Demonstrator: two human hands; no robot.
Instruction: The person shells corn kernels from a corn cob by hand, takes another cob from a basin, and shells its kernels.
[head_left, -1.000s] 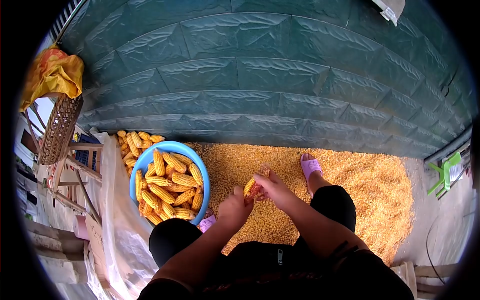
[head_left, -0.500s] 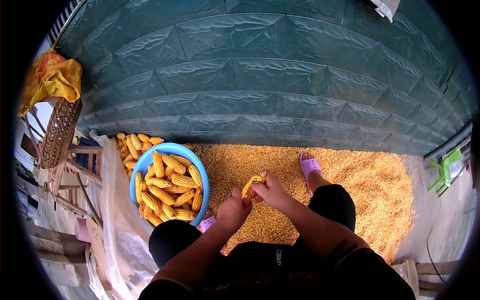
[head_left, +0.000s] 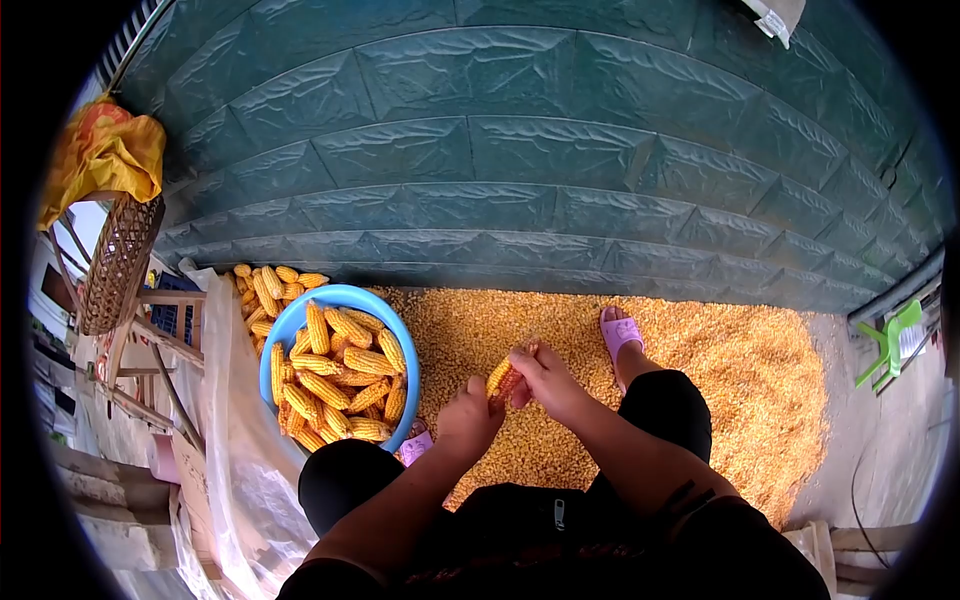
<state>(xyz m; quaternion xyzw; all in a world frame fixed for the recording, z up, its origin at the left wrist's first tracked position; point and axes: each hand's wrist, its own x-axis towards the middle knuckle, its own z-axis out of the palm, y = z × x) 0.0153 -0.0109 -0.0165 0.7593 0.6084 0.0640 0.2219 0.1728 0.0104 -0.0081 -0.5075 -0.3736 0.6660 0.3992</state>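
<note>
Between the two hands, above the loose yellow corn bits (head_left: 560, 440) on the ground, is a corn cob (head_left: 503, 380). Part of it still has yellow bits on it, and part looks red and bare. The left hand (head_left: 470, 418) is closed around the low end of the cob. The right hand (head_left: 548, 383) grips the cob near its top end, with its fingers bent around it. Just beside the corn bits is a round blue tub (head_left: 413, 345), full of yellow cobs (head_left: 322, 390). More cobs (head_left: 266, 288) lie behind the tub, next to a clear plastic sheet (head_left: 235, 400). The person's feet are in pink sandals (head_left: 620, 330). A big green wall (head_left: 520, 150) stands behind the corn. Far to the right is a green chair (head_left: 893, 340).
</note>
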